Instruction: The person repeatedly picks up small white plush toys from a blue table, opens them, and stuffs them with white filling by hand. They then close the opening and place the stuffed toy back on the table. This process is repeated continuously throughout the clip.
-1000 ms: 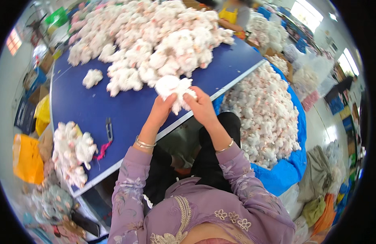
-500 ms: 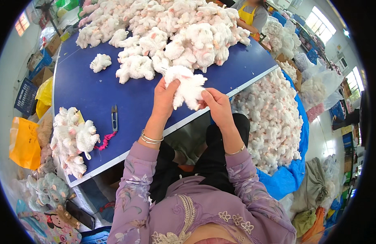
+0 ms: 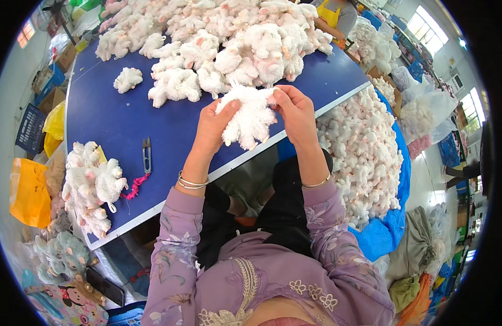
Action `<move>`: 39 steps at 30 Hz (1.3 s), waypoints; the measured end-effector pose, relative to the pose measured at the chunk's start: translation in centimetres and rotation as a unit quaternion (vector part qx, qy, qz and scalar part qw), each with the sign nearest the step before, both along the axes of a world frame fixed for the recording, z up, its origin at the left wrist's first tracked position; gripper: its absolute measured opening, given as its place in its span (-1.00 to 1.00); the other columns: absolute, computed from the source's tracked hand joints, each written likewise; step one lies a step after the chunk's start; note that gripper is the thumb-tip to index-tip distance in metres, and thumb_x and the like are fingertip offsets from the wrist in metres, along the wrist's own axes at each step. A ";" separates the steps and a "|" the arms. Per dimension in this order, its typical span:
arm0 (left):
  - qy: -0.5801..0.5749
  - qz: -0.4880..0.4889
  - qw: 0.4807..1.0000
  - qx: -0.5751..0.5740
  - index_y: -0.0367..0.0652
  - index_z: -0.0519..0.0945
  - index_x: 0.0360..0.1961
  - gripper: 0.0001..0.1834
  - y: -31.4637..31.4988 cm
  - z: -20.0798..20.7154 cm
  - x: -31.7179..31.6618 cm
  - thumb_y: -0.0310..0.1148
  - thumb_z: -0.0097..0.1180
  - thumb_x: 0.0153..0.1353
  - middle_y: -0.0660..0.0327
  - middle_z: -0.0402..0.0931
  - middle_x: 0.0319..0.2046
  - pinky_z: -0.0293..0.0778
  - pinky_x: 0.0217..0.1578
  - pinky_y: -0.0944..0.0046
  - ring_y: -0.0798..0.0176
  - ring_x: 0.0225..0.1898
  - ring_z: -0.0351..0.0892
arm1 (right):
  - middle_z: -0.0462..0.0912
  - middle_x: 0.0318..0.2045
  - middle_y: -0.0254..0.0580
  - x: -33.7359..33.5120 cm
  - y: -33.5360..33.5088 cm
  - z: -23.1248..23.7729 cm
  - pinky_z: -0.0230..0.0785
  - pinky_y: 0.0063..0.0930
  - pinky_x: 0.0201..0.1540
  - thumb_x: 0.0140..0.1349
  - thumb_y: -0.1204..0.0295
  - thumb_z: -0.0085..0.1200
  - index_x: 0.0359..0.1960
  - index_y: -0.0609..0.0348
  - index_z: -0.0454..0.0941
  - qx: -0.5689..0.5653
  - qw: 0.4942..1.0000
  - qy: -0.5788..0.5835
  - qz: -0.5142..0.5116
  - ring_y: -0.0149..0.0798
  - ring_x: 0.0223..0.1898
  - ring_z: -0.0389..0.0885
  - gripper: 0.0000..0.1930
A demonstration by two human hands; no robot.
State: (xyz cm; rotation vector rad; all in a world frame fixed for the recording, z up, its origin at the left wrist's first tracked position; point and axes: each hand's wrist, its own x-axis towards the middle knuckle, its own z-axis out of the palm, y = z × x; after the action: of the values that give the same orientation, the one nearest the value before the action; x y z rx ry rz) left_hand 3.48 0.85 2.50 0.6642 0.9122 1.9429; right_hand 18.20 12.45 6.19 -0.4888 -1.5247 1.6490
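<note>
Between my hands, over the near edge of the blue table (image 3: pixel 169 127), I hold a white plush toy (image 3: pixel 248 117) with short limbs hanging down. My left hand (image 3: pixel 214 124) grips its left side, thumb lying across the front. The fingers of my right hand (image 3: pixel 295 111) pinch its upper right corner. Just beyond my hands a big heap of similar white plush toys (image 3: pixel 262 51) covers the far part of the table. To the left lie thread snips (image 3: pixel 146 155) with a pink cord (image 3: pixel 136 186), beside a small pile of plush toys (image 3: pixel 93 182).
A single plush piece (image 3: pixel 127 80) lies apart on the table. Right of my legs, a blue sack (image 3: pixel 384 239) is full of white plush toys. A phone (image 3: pixel 105 286) and grey plush toys (image 3: pixel 69 252) lie at lower left. Another person in a yellow apron (image 3: pixel 328 15) is behind the heap.
My right hand has moved up from the toy's lower right side to its upper right corner. The toy has turned, its limbs now hanging downward.
</note>
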 end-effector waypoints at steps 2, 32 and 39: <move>-0.027 0.015 1.000 -0.001 -0.34 0.55 -0.01 -0.66 0.2 0.6 0.7 -0.33 0.18 0.29 0.25 0.60 -0.36 0.50 -0.41 0.42 0.45 -0.42 0.57 | 0.61 -0.37 -0.35 0.1 0.4 -0.4 0.36 -0.61 -0.25 0.35 0.43 0.04 -0.17 0.34 0.57 -0.074 0.996 0.046 0.026 -0.50 -0.36 0.48 -0.81; -0.042 -0.052 0.998 -0.006 -0.25 0.46 0.03 -0.65 0.0 0.2 -0.4 -0.27 -0.03 0.32 0.17 0.60 -0.21 0.45 -0.56 0.38 0.33 -0.35 0.61 | 0.65 -0.21 -0.18 -0.5 -1.3 1.4 0.51 -0.45 -0.17 0.32 0.42 0.06 -0.05 0.22 0.48 0.067 0.996 -0.049 0.028 -0.35 -0.18 0.63 -0.78; 0.002 -0.066 0.998 -0.002 -0.24 0.49 0.00 -0.68 0.0 -0.7 -0.8 -0.32 0.04 0.29 0.21 0.62 -0.27 0.49 -0.48 0.38 0.35 -0.38 0.61 | 0.64 -0.39 -0.24 -1.5 -2.4 0.8 0.42 -0.60 -0.38 0.20 0.49 0.20 -0.21 0.33 0.57 0.337 0.938 -0.078 -0.023 -0.44 -0.44 0.57 -0.82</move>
State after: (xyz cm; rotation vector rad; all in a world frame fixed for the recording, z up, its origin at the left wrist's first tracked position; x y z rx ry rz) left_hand 2.69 0.87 1.76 0.7083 0.8519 1.8235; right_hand 16.72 10.04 6.96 -0.2723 -2.0475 0.9677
